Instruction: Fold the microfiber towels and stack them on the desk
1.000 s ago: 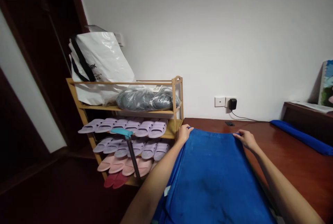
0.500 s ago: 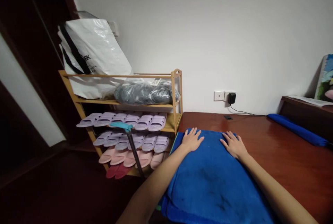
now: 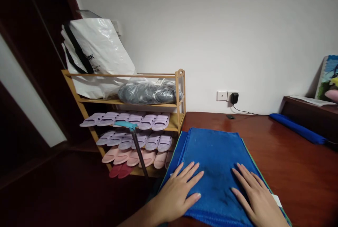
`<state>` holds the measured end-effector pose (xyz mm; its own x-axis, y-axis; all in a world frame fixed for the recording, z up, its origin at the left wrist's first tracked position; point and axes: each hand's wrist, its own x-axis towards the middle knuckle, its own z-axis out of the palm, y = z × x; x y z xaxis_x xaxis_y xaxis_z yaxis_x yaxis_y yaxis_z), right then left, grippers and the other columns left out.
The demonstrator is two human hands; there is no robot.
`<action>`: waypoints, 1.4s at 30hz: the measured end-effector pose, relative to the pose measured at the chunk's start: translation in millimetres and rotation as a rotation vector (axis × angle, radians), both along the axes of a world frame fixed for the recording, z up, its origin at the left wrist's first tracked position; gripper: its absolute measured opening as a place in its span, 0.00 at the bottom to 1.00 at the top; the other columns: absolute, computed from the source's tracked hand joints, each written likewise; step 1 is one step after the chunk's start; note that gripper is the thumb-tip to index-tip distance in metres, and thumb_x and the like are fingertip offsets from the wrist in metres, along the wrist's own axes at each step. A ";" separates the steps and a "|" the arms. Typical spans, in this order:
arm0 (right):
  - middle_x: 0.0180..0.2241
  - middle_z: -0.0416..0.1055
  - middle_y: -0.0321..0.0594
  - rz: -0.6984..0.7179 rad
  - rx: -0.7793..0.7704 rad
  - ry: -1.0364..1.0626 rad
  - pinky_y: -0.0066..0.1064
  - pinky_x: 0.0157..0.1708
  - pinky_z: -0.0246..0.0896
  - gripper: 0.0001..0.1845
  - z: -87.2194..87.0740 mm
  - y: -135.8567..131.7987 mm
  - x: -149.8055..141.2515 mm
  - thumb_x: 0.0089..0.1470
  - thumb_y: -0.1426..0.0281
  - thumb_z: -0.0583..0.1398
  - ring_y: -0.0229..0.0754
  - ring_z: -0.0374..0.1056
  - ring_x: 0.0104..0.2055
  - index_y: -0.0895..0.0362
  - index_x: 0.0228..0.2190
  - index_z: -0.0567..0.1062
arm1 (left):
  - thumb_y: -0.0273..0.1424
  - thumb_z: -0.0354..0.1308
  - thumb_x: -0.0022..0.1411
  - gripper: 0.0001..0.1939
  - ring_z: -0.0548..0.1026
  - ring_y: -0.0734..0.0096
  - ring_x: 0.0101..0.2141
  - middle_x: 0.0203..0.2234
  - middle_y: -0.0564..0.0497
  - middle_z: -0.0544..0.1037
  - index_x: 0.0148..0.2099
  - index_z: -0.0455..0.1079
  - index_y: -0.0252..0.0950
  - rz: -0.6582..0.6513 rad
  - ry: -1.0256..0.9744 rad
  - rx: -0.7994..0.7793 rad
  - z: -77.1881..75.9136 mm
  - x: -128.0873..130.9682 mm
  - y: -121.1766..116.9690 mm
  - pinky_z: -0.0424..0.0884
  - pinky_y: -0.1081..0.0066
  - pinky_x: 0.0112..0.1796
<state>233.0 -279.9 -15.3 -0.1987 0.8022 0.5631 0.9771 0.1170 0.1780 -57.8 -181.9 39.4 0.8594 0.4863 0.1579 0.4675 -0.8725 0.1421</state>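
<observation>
A stack of folded blue cloths [image 3: 215, 149], like towels, lies on the reddish-brown wooden table [image 3: 287, 156]. Dark smudges mark the top cloth, and green edging with a white tag shows along its right side. My left hand [image 3: 179, 188] rests palm down on the near left part of the cloth, fingers spread. On the near right part lies my right hand [image 3: 253, 191], also flat with its fingers apart. Neither hand grips anything.
Left of the table stands a wooden shoe rack [image 3: 179, 111] with lilac slippers [image 3: 161, 121], pink slippers, a white bag [image 3: 102, 47] and a plastic-wrapped grey bundle [image 3: 148, 93]. A blue-topped pole [image 3: 138, 149] leans before it. A black adapter [image 3: 234, 98] is plugged into the wall; a rolled blue cloth [image 3: 298, 128] lies right.
Both hands have slid from the far end of the cloth stack toward me, staying flat on it. The far part of the top cloth is now uncovered.
</observation>
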 end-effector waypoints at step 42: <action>0.64 0.44 0.41 -0.127 -0.331 0.267 0.51 0.59 0.40 0.38 -7.1 172.2 41.5 0.55 0.42 0.40 0.52 0.38 0.66 0.48 0.61 0.53 | 0.55 0.43 0.63 0.35 0.43 0.55 0.64 0.65 0.47 0.47 0.67 0.45 0.48 0.007 0.053 0.002 -19.9 112.5 161.8 0.41 0.44 0.57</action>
